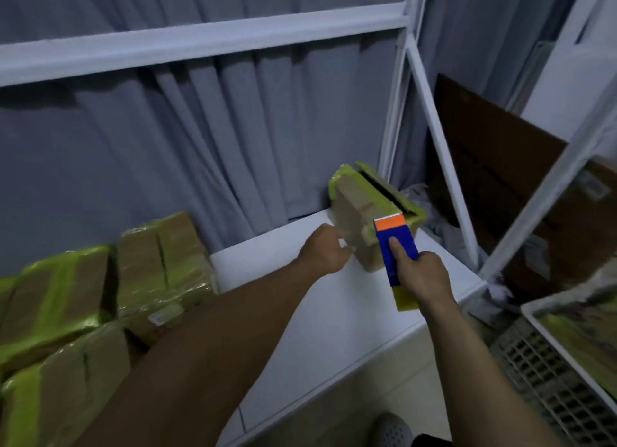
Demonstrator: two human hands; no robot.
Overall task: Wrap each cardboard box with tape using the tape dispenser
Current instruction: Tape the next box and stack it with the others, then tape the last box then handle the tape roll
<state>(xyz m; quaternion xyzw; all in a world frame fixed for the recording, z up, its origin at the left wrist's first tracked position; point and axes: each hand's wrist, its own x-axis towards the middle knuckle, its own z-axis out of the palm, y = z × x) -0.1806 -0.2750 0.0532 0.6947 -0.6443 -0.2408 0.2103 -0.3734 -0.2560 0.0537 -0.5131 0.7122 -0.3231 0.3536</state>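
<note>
A small cardboard box [354,209] partly wrapped in yellow-green tape stands tilted on the white table [334,313], near its far right corner. My right hand [422,276] grips a blue tape dispenser [397,246] with an orange front edge, thumb on top, pressed against the box's near right side. A yellow-green tape roll [405,301] shows below that hand. My left hand [325,251] touches the box's near left edge with curled fingers.
Several taped cardboard boxes [100,286] are stacked at the left of the table. A white metal frame [440,152] rises behind and to the right. A brown board [494,166] leans at the right, and a white crate [567,356] sits at the lower right.
</note>
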